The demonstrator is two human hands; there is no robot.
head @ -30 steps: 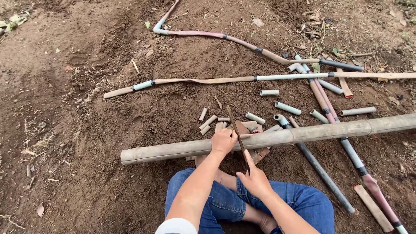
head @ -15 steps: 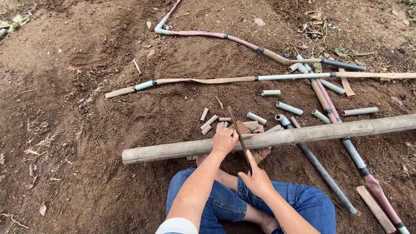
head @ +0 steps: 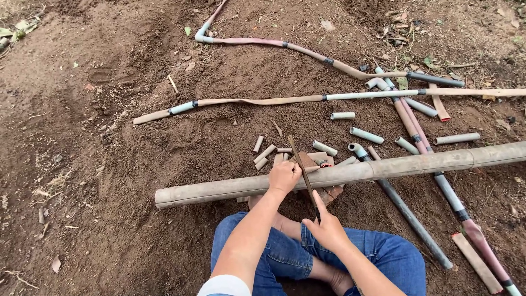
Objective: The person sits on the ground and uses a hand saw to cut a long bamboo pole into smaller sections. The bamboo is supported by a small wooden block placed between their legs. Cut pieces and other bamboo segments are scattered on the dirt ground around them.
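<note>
A long pale bamboo pole [head: 383, 169] lies across my lap area on brown soil. My left hand [head: 284, 176] rests on top of the pole, fingers curled against it. My right hand [head: 326, 229] grips the near end of a thin dark blade-like tool [head: 303, 174], which runs up and away across the pole beside my left hand. My legs in blue jeans [head: 383, 257] sit just below the pole.
Several short cut pipe pieces [head: 366, 135] lie beyond the pole. Long flattened hoses and grey pipes [head: 263, 101] stretch across the soil farther off and at the right [head: 412, 218]. Bare loose earth fills the left side.
The view has shifted slightly. My right hand has drawn the tool a little toward me; my left hand stays on the pole.
</note>
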